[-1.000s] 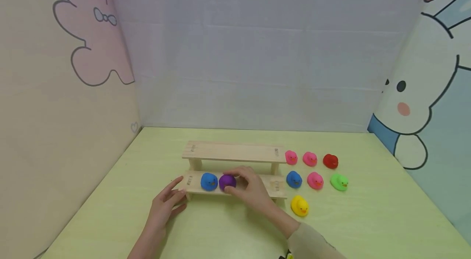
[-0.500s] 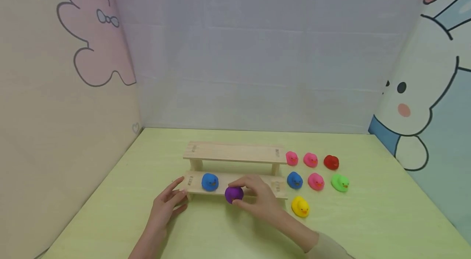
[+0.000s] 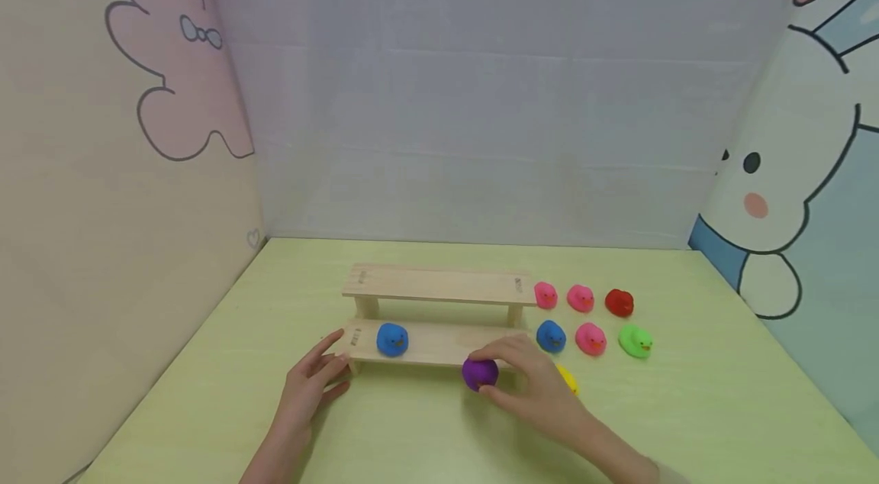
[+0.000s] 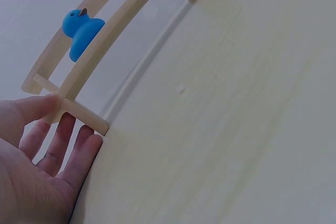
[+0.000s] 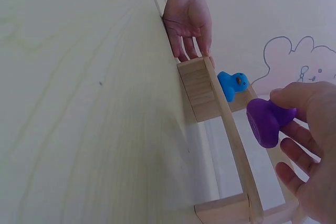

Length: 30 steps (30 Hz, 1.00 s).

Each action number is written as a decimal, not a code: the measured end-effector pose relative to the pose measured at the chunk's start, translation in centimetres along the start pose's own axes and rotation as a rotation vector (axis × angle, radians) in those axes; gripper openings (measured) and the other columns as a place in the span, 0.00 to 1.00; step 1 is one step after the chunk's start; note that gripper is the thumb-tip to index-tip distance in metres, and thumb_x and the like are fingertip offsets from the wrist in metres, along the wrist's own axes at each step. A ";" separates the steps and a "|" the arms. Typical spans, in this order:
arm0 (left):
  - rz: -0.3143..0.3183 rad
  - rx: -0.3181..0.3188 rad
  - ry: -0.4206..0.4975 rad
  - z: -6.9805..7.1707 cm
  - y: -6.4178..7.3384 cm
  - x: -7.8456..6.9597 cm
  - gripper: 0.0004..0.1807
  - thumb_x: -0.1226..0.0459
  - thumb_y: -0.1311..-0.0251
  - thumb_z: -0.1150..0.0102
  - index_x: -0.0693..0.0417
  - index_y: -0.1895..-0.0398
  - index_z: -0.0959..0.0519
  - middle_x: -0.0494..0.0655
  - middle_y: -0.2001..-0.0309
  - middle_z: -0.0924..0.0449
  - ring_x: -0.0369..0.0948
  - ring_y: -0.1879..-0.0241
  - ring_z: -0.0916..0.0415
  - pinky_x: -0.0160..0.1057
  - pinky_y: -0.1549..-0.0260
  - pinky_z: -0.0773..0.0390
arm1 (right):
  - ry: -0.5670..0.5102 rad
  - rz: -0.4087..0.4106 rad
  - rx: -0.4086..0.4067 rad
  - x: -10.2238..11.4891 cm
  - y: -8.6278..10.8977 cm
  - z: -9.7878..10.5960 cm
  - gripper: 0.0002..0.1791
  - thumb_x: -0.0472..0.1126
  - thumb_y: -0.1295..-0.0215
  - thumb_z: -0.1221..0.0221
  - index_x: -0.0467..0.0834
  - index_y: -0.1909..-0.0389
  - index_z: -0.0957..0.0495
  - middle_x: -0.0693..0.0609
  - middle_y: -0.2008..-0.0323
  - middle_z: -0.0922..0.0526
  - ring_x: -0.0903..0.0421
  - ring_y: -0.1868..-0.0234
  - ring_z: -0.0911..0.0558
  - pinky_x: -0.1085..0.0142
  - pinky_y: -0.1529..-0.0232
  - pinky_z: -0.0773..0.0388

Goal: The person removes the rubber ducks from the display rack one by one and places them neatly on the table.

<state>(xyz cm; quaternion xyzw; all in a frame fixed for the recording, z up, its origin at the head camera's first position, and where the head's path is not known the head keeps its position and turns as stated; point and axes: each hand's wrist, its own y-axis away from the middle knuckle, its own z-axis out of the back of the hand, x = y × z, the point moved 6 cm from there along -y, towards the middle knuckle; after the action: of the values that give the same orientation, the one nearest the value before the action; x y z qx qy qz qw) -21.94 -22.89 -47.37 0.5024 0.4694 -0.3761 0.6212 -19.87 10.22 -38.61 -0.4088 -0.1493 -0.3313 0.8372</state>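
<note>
In the head view my right hand (image 3: 532, 385) pinches a purple rubber duck (image 3: 480, 374) between thumb and fingers. The duck is off the wood, in front of the lower step's right part; its underside shows in the right wrist view, where the purple duck (image 5: 266, 121) is tilted. A blue rubber duck (image 3: 393, 340) sits on the lower step of a two-step wooden shelf (image 3: 439, 343), towards its left end. With fairly straight fingers, my left hand (image 3: 307, 385) touches the shelf's left end; the left wrist view shows thumb and fingers against that corner.
Right of the shelf on the table (image 3: 687, 408) stand several ducks: pink ones (image 3: 590, 339), a blue duck (image 3: 552, 337), a red duck (image 3: 619, 303) and a green duck (image 3: 635, 341). A yellow duck (image 3: 568, 379) is partly hidden behind my right hand. Cloth walls surround the table.
The purple duck, held in my right hand, has come off the lower step beside the blue duck and moved forward and to the right. My left hand stays at the shelf's end.
</note>
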 end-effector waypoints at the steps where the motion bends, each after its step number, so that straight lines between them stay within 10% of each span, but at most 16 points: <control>1: 0.000 0.002 -0.004 0.0 0.0 0.0 0.33 0.61 0.30 0.38 0.42 0.23 0.35 0.31 0.62 0.20 0.32 0.59 0.18 0.32 0.58 0.14 | 0.002 0.007 -0.004 0.0 0.2 0.4 0.23 0.35 0.47 0.25 0.52 0.50 0.16 0.61 0.53 0.12 0.62 0.49 0.21 0.70 0.47 0.21; 15: -0.001 0.001 -0.012 0.0 0.2 -0.1 0.33 0.60 0.29 0.39 0.41 0.23 0.35 0.32 0.62 0.20 0.32 0.58 0.19 0.32 0.57 0.14 | 0.114 -0.271 0.083 -1.3 3.0 4.5 0.24 0.39 0.45 0.25 0.61 0.48 0.16 0.64 0.50 0.13 0.64 0.48 0.19 0.72 0.50 0.15; 30: 0.008 0.003 -0.019 0.0 0.1 0.0 0.32 0.61 0.29 0.40 0.40 0.23 0.35 0.32 0.61 0.19 0.33 0.57 0.19 0.32 0.57 0.14 | 0.323 -0.207 -0.042 -2.3 3.7 9.4 0.30 0.30 0.56 0.21 0.53 0.50 0.16 0.60 0.56 0.12 0.63 0.58 0.18 0.76 0.58 0.17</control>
<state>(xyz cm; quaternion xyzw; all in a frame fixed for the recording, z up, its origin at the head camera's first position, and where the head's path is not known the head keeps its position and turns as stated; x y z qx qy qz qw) -21.88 -22.87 -47.38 0.5016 0.4608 -0.3794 0.6263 -18.84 20.26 -36.14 -0.3500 -0.0472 -0.4800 0.8031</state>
